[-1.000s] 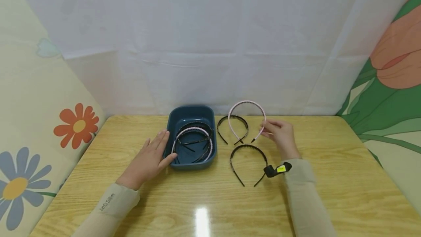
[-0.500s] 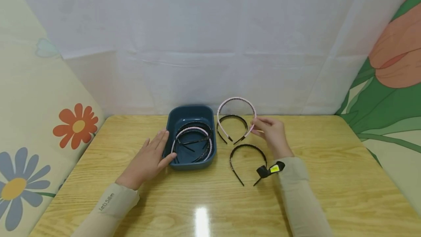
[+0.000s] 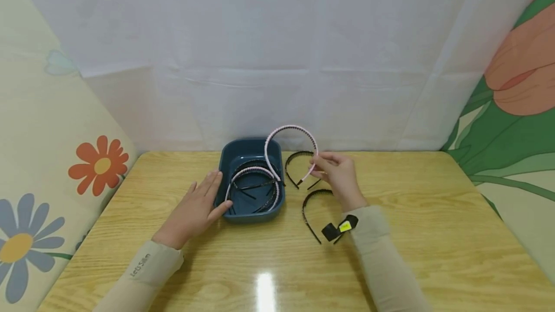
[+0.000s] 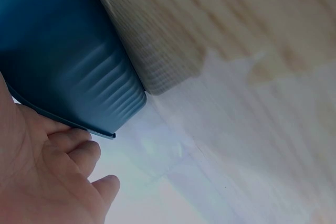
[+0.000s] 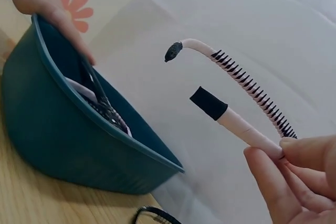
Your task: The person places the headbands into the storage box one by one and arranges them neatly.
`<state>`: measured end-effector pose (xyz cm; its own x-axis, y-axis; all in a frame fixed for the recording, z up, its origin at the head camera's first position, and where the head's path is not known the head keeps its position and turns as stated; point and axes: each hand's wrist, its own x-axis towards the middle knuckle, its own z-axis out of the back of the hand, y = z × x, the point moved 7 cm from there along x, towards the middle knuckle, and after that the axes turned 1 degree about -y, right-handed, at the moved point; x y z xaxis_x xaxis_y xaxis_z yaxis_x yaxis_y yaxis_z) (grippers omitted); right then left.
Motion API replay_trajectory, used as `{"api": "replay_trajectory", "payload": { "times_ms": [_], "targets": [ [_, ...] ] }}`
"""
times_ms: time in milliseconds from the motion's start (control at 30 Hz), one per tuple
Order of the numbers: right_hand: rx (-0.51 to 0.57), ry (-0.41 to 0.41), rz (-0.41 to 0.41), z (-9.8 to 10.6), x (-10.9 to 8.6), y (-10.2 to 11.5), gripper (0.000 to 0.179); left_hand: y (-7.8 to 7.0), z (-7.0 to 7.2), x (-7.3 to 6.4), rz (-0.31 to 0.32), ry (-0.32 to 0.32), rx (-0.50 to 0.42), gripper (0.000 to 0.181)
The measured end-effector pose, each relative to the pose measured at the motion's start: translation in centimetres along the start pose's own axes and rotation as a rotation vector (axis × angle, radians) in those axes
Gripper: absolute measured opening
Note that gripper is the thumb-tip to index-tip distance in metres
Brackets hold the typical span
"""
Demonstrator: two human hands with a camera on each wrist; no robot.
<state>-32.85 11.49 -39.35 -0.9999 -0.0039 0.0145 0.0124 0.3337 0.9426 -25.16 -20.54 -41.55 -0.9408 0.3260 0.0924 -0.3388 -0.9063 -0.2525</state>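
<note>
My right hand (image 3: 340,179) pinches a pink headband (image 3: 291,127) between thumb and fingers by one arm. It is raised, overlapping the right rim of a blue plastic basin (image 3: 256,219) in the head view. Black teeth line its inside, and its tips (image 5: 208,103) are black. My left hand (image 3: 195,213) rests along the basin's left rim, fingers extended outside and thumb over the edge. Inside the basin lie another pink headband (image 3: 253,170) and several dark ones, partly overlapping.
Right of the basin, a black toothed headband (image 3: 299,153) lies at the back, partly behind my right hand. Another black headband (image 3: 305,211) lies nearer, partly covered by my right wrist and its camera (image 3: 331,231). A white cloth (image 3: 217,61) hangs behind the wooden table (image 3: 225,264).
My right hand has moved left with the pink headband, from above the black headbands to the basin's right edge. My left hand has stayed at the basin's rim.
</note>
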Motion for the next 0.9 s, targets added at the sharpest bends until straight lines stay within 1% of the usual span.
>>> {"api": "replay_trajectory", "payload": {
  "times_ms": [133, 267, 367, 533, 700, 900],
  "targets": [
    [0.002, 0.019, 0.003, -1.3, -0.2, -0.5, 0.02, 0.0, 0.0, 0.1, -0.006, -0.006, 0.003, 0.086],
    [0.003, 0.026, 0.012, -2.5, -0.4, -1.0, 0.015, -0.1, 0.0, 0.1, -0.011, -0.016, 0.011, 0.086],
    [-0.013, 0.028, 0.017, -3.3, -0.6, -1.4, 0.013, 0.0, -0.1, 0.1, -0.005, -0.011, 0.011, 0.086],
    [-0.05, 0.028, 0.021, -4.5, -0.8, -2.1, 0.016, -0.1, 0.0, 0.1, -0.008, -0.014, 0.009, 0.085],
    [-0.099, 0.015, 0.031, -5.3, -1.0, -2.5, 0.015, -0.1, 0.1, 0.0, -0.015, -0.027, 0.011, 0.084],
    [-0.202, 0.022, 0.042, -6.3, -1.4, -2.7, 0.015, -0.1, 0.0, 0.0, -0.013, -0.026, 0.003, 0.085]
  ]
}}
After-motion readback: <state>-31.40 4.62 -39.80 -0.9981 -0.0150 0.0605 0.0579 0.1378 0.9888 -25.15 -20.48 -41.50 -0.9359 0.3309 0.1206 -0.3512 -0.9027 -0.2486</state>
